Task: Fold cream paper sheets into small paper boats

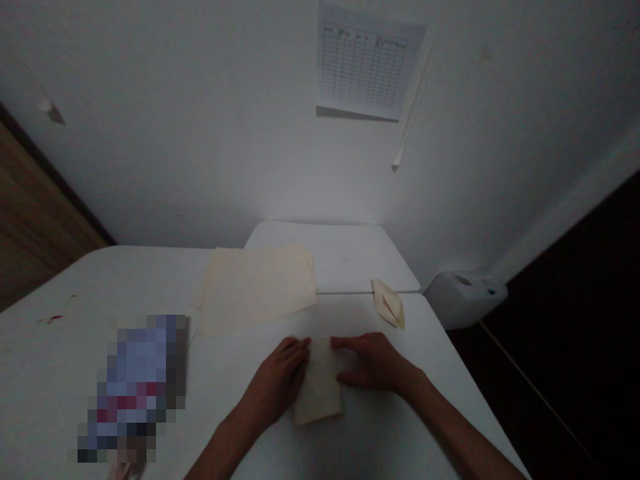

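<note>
A folded piece of cream paper (320,390) lies flat on the white table in front of me, its long sides running away from me. My left hand (283,377) grips its left edge, fingers bent and held close together, the tips near the far left corner. On the opposite side is my right hand (373,363), index finger and thumb spread apart. Its index fingertip touches the far right corner and the thumb meets the right edge lower down. Beyond the right hand rests a smaller folded cream paper piece (387,305) with overlapping flaps.
Larger cream sheets (260,287) lie behind my left hand, across the table seam. A blurred blue item (135,373) is at the left on the white table (225,387). A printed chart (367,63) hangs on the wall; a white container (467,297) stands beyond the table's right edge.
</note>
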`<state>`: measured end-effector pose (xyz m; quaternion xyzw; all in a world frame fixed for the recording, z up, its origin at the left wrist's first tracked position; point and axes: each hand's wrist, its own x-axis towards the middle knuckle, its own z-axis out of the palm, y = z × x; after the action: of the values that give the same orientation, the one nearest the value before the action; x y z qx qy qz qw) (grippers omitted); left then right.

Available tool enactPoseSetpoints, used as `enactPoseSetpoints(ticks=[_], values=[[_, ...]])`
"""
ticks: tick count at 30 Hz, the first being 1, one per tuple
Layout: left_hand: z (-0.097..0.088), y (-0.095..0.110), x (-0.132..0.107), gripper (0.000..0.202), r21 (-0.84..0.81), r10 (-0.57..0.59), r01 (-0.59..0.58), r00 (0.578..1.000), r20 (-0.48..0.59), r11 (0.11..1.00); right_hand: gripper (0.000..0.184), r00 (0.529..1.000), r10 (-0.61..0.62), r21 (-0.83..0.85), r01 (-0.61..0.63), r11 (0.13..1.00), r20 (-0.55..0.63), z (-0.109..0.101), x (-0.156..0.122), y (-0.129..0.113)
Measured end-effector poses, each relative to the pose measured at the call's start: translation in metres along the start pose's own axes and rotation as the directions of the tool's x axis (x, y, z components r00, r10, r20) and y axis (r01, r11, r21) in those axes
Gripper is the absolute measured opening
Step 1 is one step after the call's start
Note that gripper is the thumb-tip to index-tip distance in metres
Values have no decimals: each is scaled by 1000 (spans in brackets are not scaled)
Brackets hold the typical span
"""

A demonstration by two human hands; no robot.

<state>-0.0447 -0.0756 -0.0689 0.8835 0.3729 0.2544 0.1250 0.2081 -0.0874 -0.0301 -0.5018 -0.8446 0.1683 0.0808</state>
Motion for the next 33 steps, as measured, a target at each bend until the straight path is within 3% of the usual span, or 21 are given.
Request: enactPoseSetpoints(ticks=[21,33], values=[[1,1,-1,23,1,-1,1,1000,-20,1000,104,998,-4,30,2,1000,67,-1,-13,-11],[0,4,-5,27,174,59,-56,998,-11,983,113,997,-19,62,14,998,75,-1,-17,-14]])
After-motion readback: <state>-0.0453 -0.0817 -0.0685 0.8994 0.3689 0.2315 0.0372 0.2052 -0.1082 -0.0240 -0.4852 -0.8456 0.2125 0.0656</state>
